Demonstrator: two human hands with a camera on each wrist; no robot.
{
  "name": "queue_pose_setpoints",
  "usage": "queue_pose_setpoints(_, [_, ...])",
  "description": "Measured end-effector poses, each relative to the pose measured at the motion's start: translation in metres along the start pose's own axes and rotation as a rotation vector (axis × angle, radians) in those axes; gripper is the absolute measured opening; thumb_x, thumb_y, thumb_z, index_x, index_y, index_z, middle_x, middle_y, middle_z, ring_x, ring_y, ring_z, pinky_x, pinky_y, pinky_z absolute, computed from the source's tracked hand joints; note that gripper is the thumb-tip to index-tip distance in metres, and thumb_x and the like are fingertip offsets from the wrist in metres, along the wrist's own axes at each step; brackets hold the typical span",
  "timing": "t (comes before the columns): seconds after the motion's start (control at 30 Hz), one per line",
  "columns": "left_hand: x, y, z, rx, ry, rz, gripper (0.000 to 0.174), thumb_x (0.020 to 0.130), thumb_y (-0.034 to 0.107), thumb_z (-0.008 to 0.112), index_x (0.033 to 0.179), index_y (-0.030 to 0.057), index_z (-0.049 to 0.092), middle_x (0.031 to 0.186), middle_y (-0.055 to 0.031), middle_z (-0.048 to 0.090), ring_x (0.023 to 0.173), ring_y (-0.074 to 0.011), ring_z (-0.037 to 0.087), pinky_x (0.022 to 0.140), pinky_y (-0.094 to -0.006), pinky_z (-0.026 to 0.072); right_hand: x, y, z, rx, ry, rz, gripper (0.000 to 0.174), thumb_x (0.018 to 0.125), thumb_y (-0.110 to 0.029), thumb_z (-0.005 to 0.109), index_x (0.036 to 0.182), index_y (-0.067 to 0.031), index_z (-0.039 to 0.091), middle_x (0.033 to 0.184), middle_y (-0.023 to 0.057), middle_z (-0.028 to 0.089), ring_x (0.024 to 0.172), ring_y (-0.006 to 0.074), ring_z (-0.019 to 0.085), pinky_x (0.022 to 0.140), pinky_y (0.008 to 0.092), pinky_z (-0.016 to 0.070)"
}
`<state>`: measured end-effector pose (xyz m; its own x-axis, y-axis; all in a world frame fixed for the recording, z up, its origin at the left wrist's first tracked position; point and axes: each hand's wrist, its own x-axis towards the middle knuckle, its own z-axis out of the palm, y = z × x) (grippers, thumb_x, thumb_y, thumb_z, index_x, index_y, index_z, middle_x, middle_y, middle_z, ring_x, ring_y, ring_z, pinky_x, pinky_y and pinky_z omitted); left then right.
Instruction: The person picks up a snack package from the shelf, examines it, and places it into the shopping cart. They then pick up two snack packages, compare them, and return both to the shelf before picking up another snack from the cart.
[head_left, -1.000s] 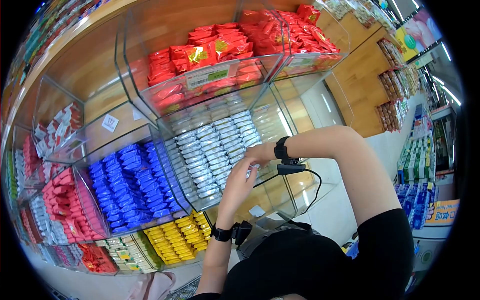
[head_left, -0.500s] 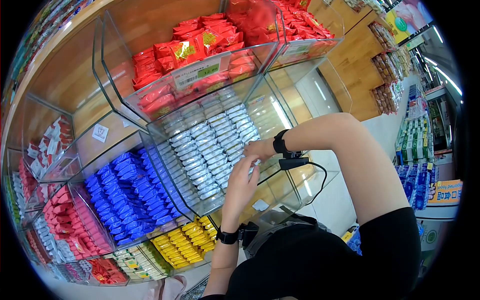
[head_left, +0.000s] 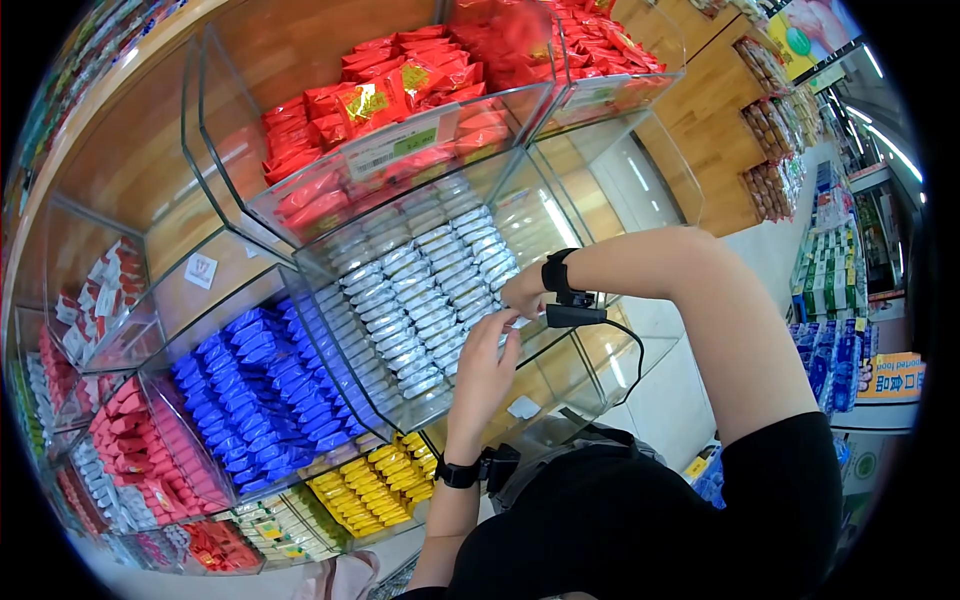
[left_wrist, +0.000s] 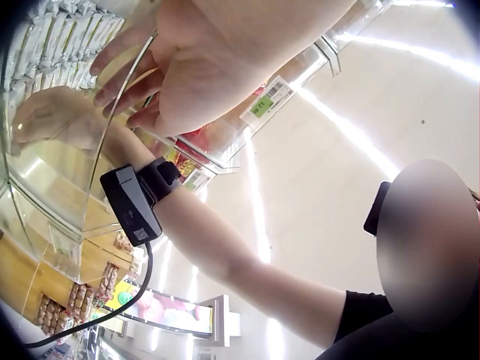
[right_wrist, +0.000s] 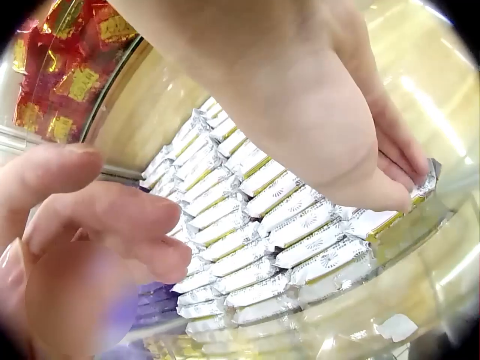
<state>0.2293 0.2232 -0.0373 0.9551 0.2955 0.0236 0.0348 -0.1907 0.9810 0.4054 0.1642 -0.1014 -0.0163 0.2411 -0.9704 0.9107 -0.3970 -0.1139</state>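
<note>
Silver packets (head_left: 420,300) (right_wrist: 259,225) lie in close rows inside a clear bin (head_left: 330,385). At the end of one row, my right hand (head_left: 524,290) (right_wrist: 300,112) pinches a silver packet (right_wrist: 429,182) between thumb and fingers; in the left wrist view the right hand (left_wrist: 56,120) shows behind the clear panel. My left hand (head_left: 485,365) (left_wrist: 217,67) is by the bin's near edge, close to the right one. Its fingers (right_wrist: 139,225) are loosely bent with nothing seen in them. The tips' contact with the panel is unclear.
Red packets (head_left: 400,85) fill the bin above. Blue packets (head_left: 260,370) stand to the left, with pink packets (head_left: 150,440) beyond and yellow ones (head_left: 375,485) below. Clear panel edges surround both hands. A cable (head_left: 640,350) hangs from the right wrist camera.
The head view has shifted, so the bins appear farther left and higher than a second ago. Since half a second ago, my right hand has turned slightly; my left hand has hardly moved.
</note>
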Motion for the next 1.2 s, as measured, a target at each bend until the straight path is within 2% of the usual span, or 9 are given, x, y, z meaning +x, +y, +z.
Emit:
queue_pose_setpoints(0.07, [0.001,0.0,0.0,0.014,0.005,0.008,0.021,0.083,0.003,0.046,0.102,0.0005,0.051,0.093,-0.0132,0.057,0.086,-0.0227,0.056,0.076,-0.029,0.043,0.0,-0.002,-0.002,-0.018,-0.063,0.048,0.017,0.061,-0.008,0.065,0.076,-0.0005,0.063,0.074,0.0093,0.062,0.067,0.0172,0.059,0.058,0.0297,0.0466])
queue_pose_setpoints(0.17, [0.0,-0.002,0.0,-0.009,0.006,0.004,0.02,0.084,0.003,0.043,0.102,0.0002,0.051,0.093,-0.0133,0.057,0.085,-0.0225,0.056,0.075,-0.0288,0.0432,0.004,-0.001,-0.004,-0.068,-0.181,0.019,0.02,0.061,-0.009,0.064,0.08,-0.0031,0.063,0.077,0.0088,0.062,0.069,0.0186,0.058,0.06,0.032,0.0462])
queue_pose_setpoints(0.37, [0.0,-0.003,0.001,0.025,0.004,0.011,0.019,0.085,0.003,0.042,0.102,0.0002,0.051,0.092,-0.0135,0.057,0.084,-0.0223,0.056,0.074,-0.029,0.0435,-0.013,-0.009,-0.007,-0.166,-0.247,0.018,0.026,0.059,-0.012,0.062,0.084,-0.0052,0.062,0.08,0.0108,0.06,0.071,0.0239,0.055,0.064,0.0391,0.0432])
queue_pose_setpoints(0.6, [0.001,-0.005,0.002,-0.001,-0.001,-0.014,0.019,0.085,0.004,0.041,0.102,0.0003,0.051,0.092,-0.0133,0.057,0.083,-0.0221,0.056,0.075,-0.0288,0.0433,-0.008,-0.005,-0.01,-0.16,-0.234,0.033,0.027,0.065,-0.014,0.06,0.091,-0.0045,0.061,0.08,0.0101,0.06,0.069,0.0217,0.055,0.062,0.0374,0.0427])
queue_pose_setpoints(0.77, [0.001,-0.007,0.001,-0.025,-0.005,-0.017,0.02,0.086,0.003,0.04,0.101,-0.0003,0.051,0.091,-0.0139,0.058,0.085,-0.0215,0.057,0.076,-0.0284,0.0431,0.027,0.006,0.003,-0.046,-0.357,-0.017,0.026,0.07,-0.014,0.057,0.095,-0.0092,0.06,0.077,0.0055,0.059,0.067,0.0187,0.054,0.058,0.0336,0.0422])
queue_pose_setpoints(0.87, [0.002,-0.006,0.001,-0.03,-0.015,-0.033,0.02,0.085,0.002,0.04,0.101,-0.001,0.051,0.091,-0.0138,0.058,0.085,-0.0213,0.057,0.076,-0.028,0.0431,0.035,0.008,0.007,0.041,-0.33,0.007,0.024,0.07,-0.016,0.056,0.093,-0.0103,0.06,0.076,0.0043,0.058,0.065,0.0193,0.052,0.059,0.0349,0.0414])
queue_pose_setpoints(1.0, [0.001,-0.006,0.001,-0.029,-0.007,-0.03,0.02,0.085,0.002,0.041,0.101,-0.001,0.051,0.091,-0.0134,0.058,0.085,-0.0208,0.057,0.076,-0.0279,0.0432,0.03,0.006,0.009,-0.057,-0.288,-0.003,0.021,0.071,-0.019,0.054,0.088,-0.0081,0.059,0.075,0.0049,0.056,0.064,0.0191,0.049,0.059,0.036,0.0403])
queue_pose_setpoints(1.07, [0.002,-0.008,0.002,-0.037,0.001,-0.033,0.02,0.085,0.003,0.042,0.101,-0.0007,0.052,0.091,-0.0128,0.059,0.084,-0.0201,0.057,0.076,-0.0277,0.0433,0.03,0.006,0.006,-0.222,-0.267,-0.108,0.021,0.071,-0.022,0.053,0.085,-0.0068,0.058,0.077,0.0059,0.056,0.065,0.0187,0.047,0.061,0.037,0.0396])
queue_pose_setpoints(1.2, [0.003,-0.004,0.001,-0.026,-0.001,-0.036,0.02,0.084,0.003,0.043,0.102,-0.0005,0.052,0.091,-0.0122,0.059,0.084,-0.0197,0.057,0.075,-0.0275,0.0434,0.023,0.004,0.002,-0.117,-0.316,-0.033,0.024,0.071,-0.021,0.053,0.093,-0.0109,0.055,0.079,0.0057,0.055,0.068,0.0186,0.05,0.062,0.0359,0.0408])
